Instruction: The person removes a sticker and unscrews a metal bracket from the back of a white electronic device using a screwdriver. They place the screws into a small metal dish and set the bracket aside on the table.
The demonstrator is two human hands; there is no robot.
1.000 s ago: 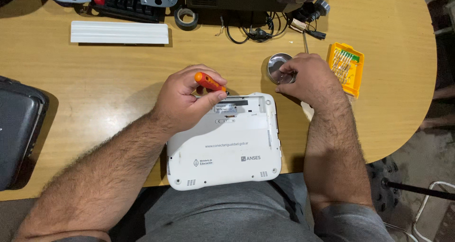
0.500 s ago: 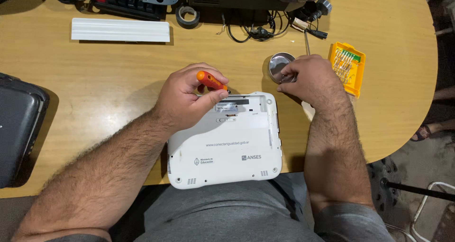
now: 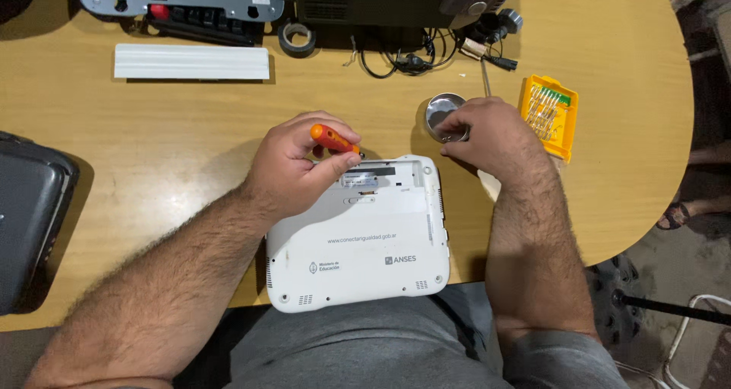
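The orange-handled screwdriver [image 3: 333,139] sits in the left hand [image 3: 293,168], fingers curled tight around it, above the white laptop [image 3: 358,237] lying upside down at the counter [image 3: 190,145] edge. The right hand [image 3: 487,134] fingers pinch the small metal dish [image 3: 443,111].

Matt white plastic is being shown by the laptop [image 3: 358,244]; glossy metal by the dish [image 3: 444,115] under the right fingers [image 3: 454,127].

small grey label [image 3: 361,180] on white laptop underside [image 3: 358,244]
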